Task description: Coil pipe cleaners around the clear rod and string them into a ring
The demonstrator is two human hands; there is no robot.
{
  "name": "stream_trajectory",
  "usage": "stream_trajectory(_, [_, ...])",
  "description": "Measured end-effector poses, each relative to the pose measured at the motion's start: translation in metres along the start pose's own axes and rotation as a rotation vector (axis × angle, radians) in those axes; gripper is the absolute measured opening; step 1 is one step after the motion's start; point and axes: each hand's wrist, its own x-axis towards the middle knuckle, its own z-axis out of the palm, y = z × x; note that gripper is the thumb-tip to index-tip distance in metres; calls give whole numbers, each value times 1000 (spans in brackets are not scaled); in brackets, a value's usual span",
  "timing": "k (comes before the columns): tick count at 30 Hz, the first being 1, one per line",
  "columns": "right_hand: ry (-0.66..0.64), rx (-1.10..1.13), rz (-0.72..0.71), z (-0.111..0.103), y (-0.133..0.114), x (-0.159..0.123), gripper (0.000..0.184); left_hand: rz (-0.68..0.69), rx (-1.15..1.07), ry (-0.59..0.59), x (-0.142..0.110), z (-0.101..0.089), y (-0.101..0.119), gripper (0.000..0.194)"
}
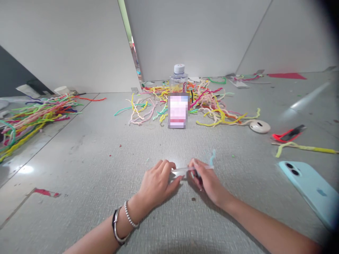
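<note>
Near the middle of the table, my left hand (158, 179) pinches one end of a thin, whitish, see-through strip (179, 170), its thumb stretched out below. My right hand (208, 178) closes on the strip's other end, which pokes out past the knuckles. Something dark lies under the right fingers, too hidden to name. A short light-blue fuzzy yarn piece (213, 157) stands up just behind the right hand; whether it is joined to the strip I cannot tell.
A phone with a blurred screen (178, 111) leans before a capped bottle (179, 77). Coloured yarn lies around them (214, 102) and in a left heap (39, 116). At right are a white oval object (260, 126), red cutter (288, 134), yellow-wrapped stick (317, 149) and light-blue phone (312, 190).
</note>
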Motion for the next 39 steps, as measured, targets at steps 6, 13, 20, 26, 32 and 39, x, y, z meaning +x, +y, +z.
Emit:
stream_trajectory(6, [403, 120, -34, -8, 1, 12, 47, -58, 25, -62, 2, 1, -6, 30])
stream_trajectory(13, [-114, -263, -59, 8, -5, -6, 55, 63, -96, -108, -1, 0, -2, 28])
stream_trajectory(20, [-143, -268, 69, 9, 0, -7, 65, 133, -68, -127, -1, -1, -2, 21])
stream_trajectory(26, [-143, -360, 8, 12, 3, -8, 64, 197, -1, -32, -5, 4, -3, 40])
stream_trajectory(32, [-164, -444, -58, 12, 1, -10, 63, 44, -113, -72, -3, 4, -3, 40])
stream_trajectory(39, [9, -362, -134, 11, 2, -12, 34, -259, -285, -139, -2, 7, -5, 35])
